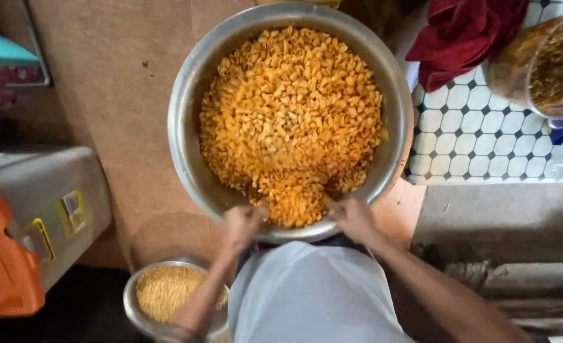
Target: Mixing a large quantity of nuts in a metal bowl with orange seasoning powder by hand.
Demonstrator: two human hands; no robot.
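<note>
From my feed I look straight down on a large steel bowl (186, 127) heaped with an orange-yellow fried snack mix (291, 108), sitting on a brown floor (116, 82). Both hands are at the near rim. The left hand (242, 222) curls over the edge with its fingers dug into the mix; the right hand (352, 217) does the same a little apart on the other side, and a small mound of the mix sits between them. The fingertips are buried, so I cannot tell how tightly either hand is closed or whether it grips anything beyond loose pieces.

Below the left forearm stands a small steel bowl (135, 311) of fine pale-yellow crumbs, partly hidden by that arm. A grey cloth (313, 298) over the person's lap covers the space under the big bowl's rim. To the left lies a grey and orange case (33, 222), well apart. To the right a white tiled patch (478, 133) carries a crumpled dark red cloth (465, 32) and a clear container (548, 63) of brownish mix, just beside the big bowl.
</note>
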